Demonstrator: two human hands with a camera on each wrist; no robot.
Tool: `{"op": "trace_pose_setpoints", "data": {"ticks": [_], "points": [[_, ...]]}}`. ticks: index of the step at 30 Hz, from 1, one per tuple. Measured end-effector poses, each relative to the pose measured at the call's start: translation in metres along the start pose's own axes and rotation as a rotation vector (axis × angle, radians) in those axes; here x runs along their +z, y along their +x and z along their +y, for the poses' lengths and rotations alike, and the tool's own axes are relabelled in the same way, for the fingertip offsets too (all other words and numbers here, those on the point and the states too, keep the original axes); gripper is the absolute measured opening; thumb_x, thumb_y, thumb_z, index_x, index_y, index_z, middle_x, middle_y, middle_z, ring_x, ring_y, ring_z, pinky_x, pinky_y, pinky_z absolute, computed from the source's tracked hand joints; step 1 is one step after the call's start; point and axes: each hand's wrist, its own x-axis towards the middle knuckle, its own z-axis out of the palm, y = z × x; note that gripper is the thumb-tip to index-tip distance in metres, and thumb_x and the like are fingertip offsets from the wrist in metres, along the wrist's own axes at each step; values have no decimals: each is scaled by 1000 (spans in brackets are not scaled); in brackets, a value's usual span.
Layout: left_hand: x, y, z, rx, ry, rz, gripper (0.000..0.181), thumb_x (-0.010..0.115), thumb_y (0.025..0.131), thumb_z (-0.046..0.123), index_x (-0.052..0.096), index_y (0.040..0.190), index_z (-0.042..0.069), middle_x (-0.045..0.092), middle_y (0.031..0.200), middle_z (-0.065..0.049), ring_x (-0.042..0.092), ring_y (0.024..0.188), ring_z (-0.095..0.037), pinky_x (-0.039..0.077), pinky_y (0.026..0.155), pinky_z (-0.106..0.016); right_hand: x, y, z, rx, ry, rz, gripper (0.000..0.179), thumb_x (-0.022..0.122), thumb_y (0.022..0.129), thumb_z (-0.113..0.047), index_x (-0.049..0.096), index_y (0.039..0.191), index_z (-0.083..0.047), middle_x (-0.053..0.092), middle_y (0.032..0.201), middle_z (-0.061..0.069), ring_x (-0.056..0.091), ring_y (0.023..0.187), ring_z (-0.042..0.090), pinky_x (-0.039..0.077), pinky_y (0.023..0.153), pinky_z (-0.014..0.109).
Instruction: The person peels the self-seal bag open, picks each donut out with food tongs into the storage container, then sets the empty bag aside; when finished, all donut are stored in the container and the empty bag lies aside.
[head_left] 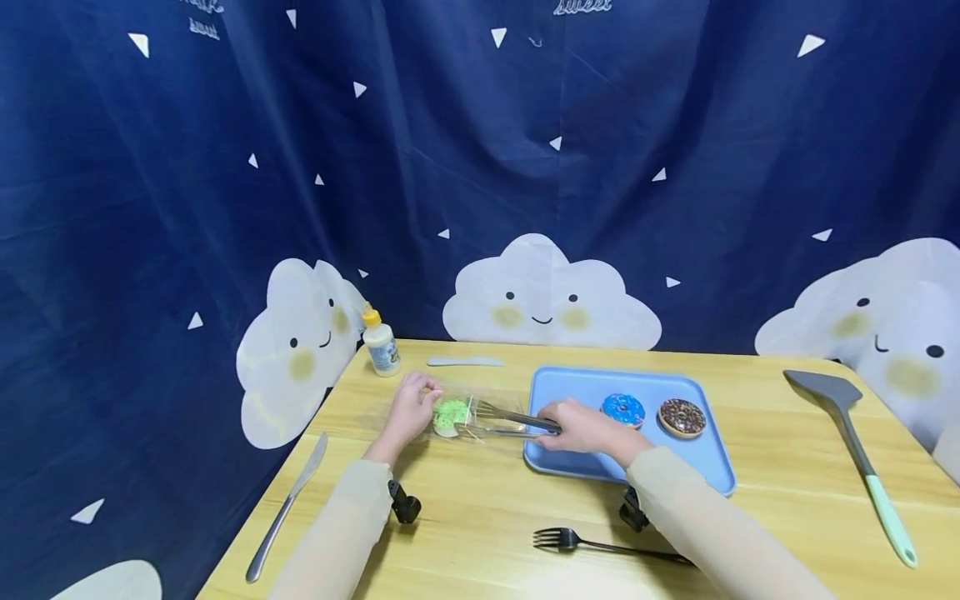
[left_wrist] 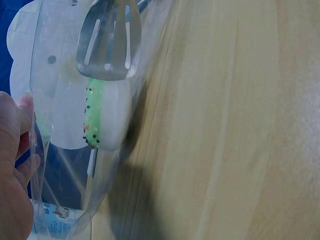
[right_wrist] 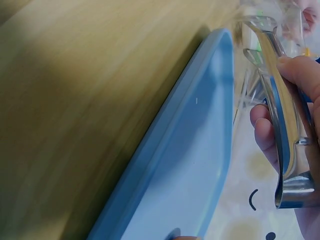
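My left hand pinches the rim of a clear plastic bag at the left of the tabletop. Inside the bag, a green-iced donut with dark sprinkles stands on edge in the left wrist view. My right hand grips metal tongs over the left side of a blue tray. Their slotted head overlaps the donut, and a gap shows between the two arms in the right wrist view. On the tray lie a blue-iced donut and a chocolate one.
A glue bottle with a yellow cap stands at the back left, beside a white plastic knife. A metal knife lies along the left edge. A black fork is in front, and a spatula at right.
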Motion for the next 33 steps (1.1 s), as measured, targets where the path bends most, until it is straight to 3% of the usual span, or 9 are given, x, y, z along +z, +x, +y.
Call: {"op": "trace_pose_setpoints", "data": {"ticks": [9, 14, 21, 27, 33], "points": [[7, -3, 4, -6, 12, 3, 10, 66, 82, 1, 60, 77, 7, 59, 94, -7, 51, 98, -25, 42, 93, -42, -2, -17, 5, -13, -10, 47, 24, 67, 84, -22, 67, 97, -1, 59, 78, -4, 46, 59, 5, 42, 50, 22], [5, -2, 1, -9, 15, 2, 6, 66, 83, 5, 62, 79, 6, 58, 93, -5, 51, 98, -23, 43, 92, -41, -6, -22, 5, -11, -6, 59, 27, 68, 83, -21, 66, 99, 1, 65, 87, 7, 54, 67, 11, 48, 59, 25], [4, 0, -3, -5, 23, 2, 6, 66, 83, 2, 62, 80, 6, 59, 94, -6, 51, 97, -25, 43, 90, -43, -10, -35, 7, 5, -75, 74, 33, 67, 84, -25, 65, 105, 1, 66, 99, 10, 62, 85, 19, 53, 75, 34], [4, 0, 0, 10, 9, -4, 5, 65, 84, 3, 62, 80, 3, 59, 96, -12, 50, 98, -26, 42, 91, -44, -13, -47, 12, 6, -95, 93, 33, 67, 84, -24, 65, 105, 1, 66, 99, 10, 63, 86, 20, 53, 75, 35], [4, 0, 1, 6, 21, -2, 5, 66, 83, 3, 62, 80, 3, 58, 90, -6, 50, 96, -25, 41, 91, -44, -13, -49, 16, 15, -90, 73, 31, 67, 84, -24, 65, 103, 0, 66, 94, 7, 60, 78, 15, 53, 69, 32]]}}
